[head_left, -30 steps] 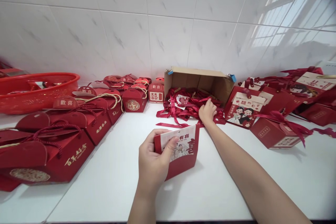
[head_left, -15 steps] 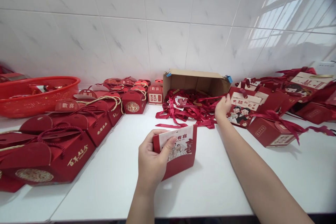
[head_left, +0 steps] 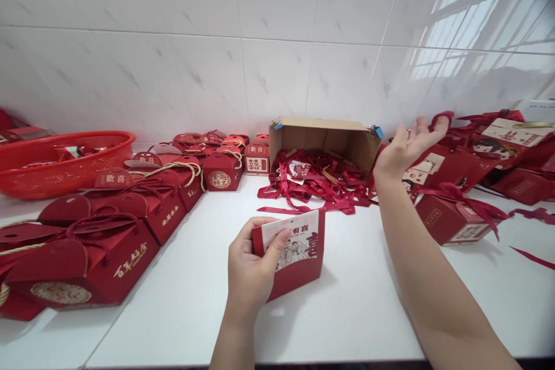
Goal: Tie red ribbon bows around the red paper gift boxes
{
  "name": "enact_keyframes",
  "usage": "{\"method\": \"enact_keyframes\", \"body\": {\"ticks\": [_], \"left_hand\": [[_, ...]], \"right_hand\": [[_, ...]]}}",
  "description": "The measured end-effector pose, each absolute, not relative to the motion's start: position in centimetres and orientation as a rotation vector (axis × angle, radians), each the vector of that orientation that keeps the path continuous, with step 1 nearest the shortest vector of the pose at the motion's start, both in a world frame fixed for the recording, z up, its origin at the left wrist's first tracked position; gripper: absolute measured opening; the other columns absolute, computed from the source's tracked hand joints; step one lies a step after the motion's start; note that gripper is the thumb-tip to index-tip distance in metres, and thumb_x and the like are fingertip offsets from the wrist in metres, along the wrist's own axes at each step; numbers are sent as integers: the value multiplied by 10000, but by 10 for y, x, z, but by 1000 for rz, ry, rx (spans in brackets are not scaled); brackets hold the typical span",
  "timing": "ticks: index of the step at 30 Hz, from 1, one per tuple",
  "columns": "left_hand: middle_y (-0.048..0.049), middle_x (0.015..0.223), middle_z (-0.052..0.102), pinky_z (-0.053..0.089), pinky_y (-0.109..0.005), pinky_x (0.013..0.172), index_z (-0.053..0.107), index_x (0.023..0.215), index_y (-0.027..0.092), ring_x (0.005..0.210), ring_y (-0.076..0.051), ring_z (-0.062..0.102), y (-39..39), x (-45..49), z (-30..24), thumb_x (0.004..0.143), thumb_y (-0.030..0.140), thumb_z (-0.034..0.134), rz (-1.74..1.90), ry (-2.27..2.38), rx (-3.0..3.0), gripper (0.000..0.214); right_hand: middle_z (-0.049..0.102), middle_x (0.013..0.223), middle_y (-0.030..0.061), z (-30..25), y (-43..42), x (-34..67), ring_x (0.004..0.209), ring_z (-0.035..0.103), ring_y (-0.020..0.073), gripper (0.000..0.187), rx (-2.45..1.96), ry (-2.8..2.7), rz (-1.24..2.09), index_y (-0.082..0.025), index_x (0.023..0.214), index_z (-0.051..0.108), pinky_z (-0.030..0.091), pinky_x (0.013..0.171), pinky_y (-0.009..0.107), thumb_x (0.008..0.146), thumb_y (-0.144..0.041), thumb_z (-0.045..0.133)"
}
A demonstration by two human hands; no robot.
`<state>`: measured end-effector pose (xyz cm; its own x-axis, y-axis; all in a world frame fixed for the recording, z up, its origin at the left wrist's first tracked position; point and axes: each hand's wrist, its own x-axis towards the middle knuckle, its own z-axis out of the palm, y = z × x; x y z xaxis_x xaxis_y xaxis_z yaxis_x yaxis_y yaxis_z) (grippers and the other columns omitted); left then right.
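My left hand point(head_left: 254, 260) is closed on a folded red gift box point(head_left: 299, 260), thumb across its white printed panel with a cartoon couple. The box stands tilted just above or on the white table. My right hand point(head_left: 410, 147) is raised at the back right, palm turned up, some fingers stretched. A dark red ribbon point(head_left: 443, 119) shows at its fingertips and seems caught there; the exact grip is partly hidden. To its left, a heap of red ribbons point(head_left: 323, 182) spills from a cardboard box point(head_left: 329, 124) lying on its side.
Rows of red gift boxes point(head_left: 125, 254) with rope handles line the left, beside a red plastic basket point(head_left: 65, 165). At the right stand red bags and a box with a bow point(head_left: 459, 219). A ribbon strip point(head_left: 533, 257) lies at the right edge. A tiled wall closes the back.
My right hand has risen and moved right from the ribbon heap, with ribbon at its fingers. A ribbon strip now shows at the right edge. My left hand has stayed still.
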<state>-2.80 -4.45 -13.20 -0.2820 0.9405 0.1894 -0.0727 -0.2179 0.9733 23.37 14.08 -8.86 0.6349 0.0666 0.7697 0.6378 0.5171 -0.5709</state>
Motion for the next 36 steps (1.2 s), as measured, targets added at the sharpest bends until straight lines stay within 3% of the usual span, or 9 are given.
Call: {"method": "enact_keyframes", "body": {"ticks": [2, 4, 6, 9, 18, 24, 28, 31, 36], "left_hand": [[31, 595, 620, 513, -213, 524, 575, 747, 175, 563, -127, 595, -45, -28, -132, 666, 344, 742, 1619, 1222, 1138, 251], [29, 599, 626, 515, -211, 524, 577, 747, 175, 561, -127, 599, -45, -28, -132, 668, 339, 739, 1627, 1224, 1144, 244], [26, 605, 630, 514, -211, 517, 579, 751, 174, 557, -129, 605, -45, -28, -132, 668, 336, 736, 1633, 1228, 1152, 240], [23, 597, 626, 521, -220, 517, 577, 749, 172, 551, -135, 608, -45, -28, -132, 668, 343, 733, 1631, 1235, 1165, 246], [26, 586, 615, 507, -213, 509, 579, 737, 174, 539, -125, 587, -45, -28, -132, 659, 336, 742, 1624, 1222, 1139, 243], [19, 612, 621, 504, -212, 521, 583, 734, 177, 562, -128, 589, -43, -31, -135, 672, 338, 733, 1606, 1220, 1178, 229], [11, 620, 627, 509, -218, 511, 582, 745, 174, 565, -136, 599, -41, -35, -138, 683, 357, 729, 1560, 1167, 1234, 243], [17, 613, 616, 512, -221, 517, 583, 749, 172, 562, -133, 589, -41, -35, -139, 683, 355, 730, 1563, 1162, 1215, 244], [26, 614, 605, 508, -217, 539, 577, 746, 176, 570, -121, 571, -45, -31, -137, 683, 334, 731, 1586, 1150, 1157, 230]], "right_hand": [[320, 1403, 168, -92, 141, 234, 1319, 373, 243, 552, -1110, -868, -438, -208, 1402, 175, 375, 1012, 510, 876, -243, 341], [522, 1222, 198, -101, 147, 236, 1186, 509, 293, 465, -1385, -1082, -271, -148, 1295, 392, 440, 924, 511, 850, -279, 428], [657, 904, 176, -114, 155, 238, 917, 638, 319, 314, -1660, -1350, -51, -130, 1038, 600, 507, 765, 483, 778, -302, 562], [641, 616, 112, -134, 165, 234, 681, 652, 293, 108, -1816, -1506, 41, -151, 688, 656, 510, 647, 434, 629, -228, 702], [664, 1002, 153, -159, 152, 167, 943, 608, 276, 249, -1693, -1776, -161, -158, 914, 705, 477, 784, 384, 826, -145, 472], [493, 1385, 73, -188, 131, 100, 1290, 393, 224, 368, -1337, -2164, -216, -229, 1250, 570, 310, 1051, 380, 920, -321, 436], [666, 1165, 64, -198, 127, 89, 1183, 510, 231, 311, -1318, -2285, -202, -232, 974, 714, 201, 1091, 456, 926, -363, 436], [729, 879, 92, -197, 131, 98, 952, 620, 223, 459, -1410, -2244, -228, -187, 756, 732, 165, 1089, 481, 950, -394, 372], [704, 779, 137, -198, 133, 108, 872, 603, 270, 412, -1523, -2147, -295, -161, 718, 726, 163, 1046, 550, 921, -365, 431]]}}
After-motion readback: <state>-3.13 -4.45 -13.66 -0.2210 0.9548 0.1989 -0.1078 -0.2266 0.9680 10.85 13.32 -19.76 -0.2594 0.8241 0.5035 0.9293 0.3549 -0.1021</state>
